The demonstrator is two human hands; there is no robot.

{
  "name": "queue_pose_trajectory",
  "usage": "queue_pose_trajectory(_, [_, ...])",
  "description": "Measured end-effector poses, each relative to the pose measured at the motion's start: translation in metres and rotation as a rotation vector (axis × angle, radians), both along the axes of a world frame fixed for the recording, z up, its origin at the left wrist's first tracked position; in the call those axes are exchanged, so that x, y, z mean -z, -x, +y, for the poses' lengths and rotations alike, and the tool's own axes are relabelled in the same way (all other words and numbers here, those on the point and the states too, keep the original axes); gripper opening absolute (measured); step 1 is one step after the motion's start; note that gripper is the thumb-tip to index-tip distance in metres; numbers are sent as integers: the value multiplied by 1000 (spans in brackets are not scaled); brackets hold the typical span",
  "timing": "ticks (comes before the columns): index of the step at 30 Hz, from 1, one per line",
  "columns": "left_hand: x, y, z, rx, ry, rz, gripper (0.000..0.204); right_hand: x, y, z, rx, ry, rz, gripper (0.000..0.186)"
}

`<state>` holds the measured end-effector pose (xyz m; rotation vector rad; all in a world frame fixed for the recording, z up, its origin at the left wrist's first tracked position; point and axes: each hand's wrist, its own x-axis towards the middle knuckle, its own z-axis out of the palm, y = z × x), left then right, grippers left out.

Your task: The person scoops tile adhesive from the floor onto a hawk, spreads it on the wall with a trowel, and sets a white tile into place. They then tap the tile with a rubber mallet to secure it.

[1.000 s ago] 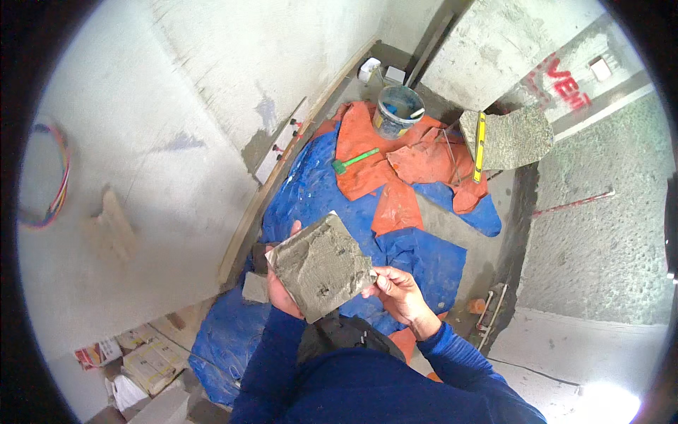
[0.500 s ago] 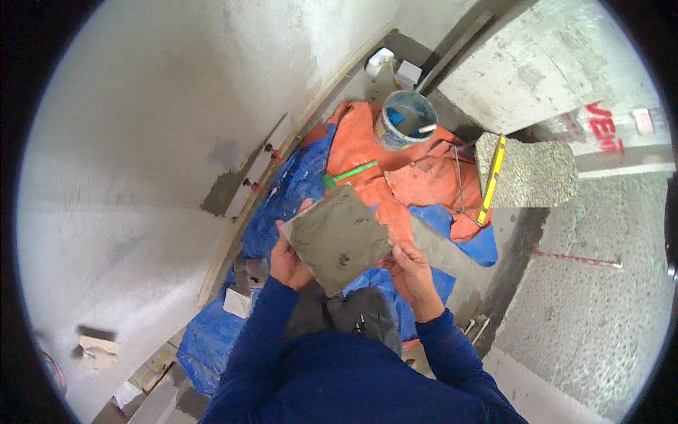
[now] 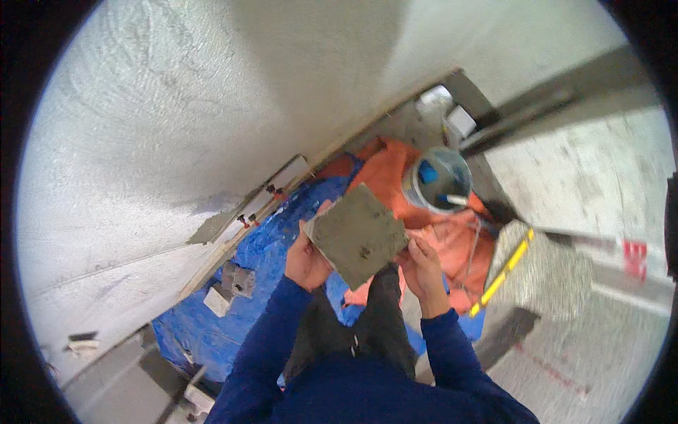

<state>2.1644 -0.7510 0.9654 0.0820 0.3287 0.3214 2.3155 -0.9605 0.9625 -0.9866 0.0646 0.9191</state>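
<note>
A square tile (image 3: 360, 233) is held flat in front of me, its upper face coated with wet grey mortar. My left hand (image 3: 307, 261) is closed on its left edge, with the thumb along the side. On the right corner, my right hand (image 3: 424, 272) pinches it between thumb and fingers. To the left, a row of light tile (image 3: 288, 177) stands along the foot of the wall, with dark and red levelling clips (image 3: 247, 220) at its joints. Grey mortar (image 3: 208, 230) shows on the wall beside that row.
Blue sheeting (image 3: 212, 339) and an orange sheet (image 3: 381, 169) cover the floor. A bucket (image 3: 412, 189) with tools stands beyond the tile. A yellow spirit level (image 3: 501, 274) rests against a speckled slab (image 3: 554, 275) at right. A white block (image 3: 217, 301) lies at left.
My view has turned, so the wall, bucket and level appear shifted. Both hands still hold the mortar-coated tile, now slightly farther right in view. The green hammer no longer shows.
</note>
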Motion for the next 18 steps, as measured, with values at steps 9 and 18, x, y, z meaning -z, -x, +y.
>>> queue_pose_trajectory(9, [296,-143,1,-262,65,-63,66,291,-197,41,-255,43,-102,36])
queue_pose_trajectory(18, [565,-154,25,-451,-177,-228,67,599,-267,147,-447,-109,-346,31])
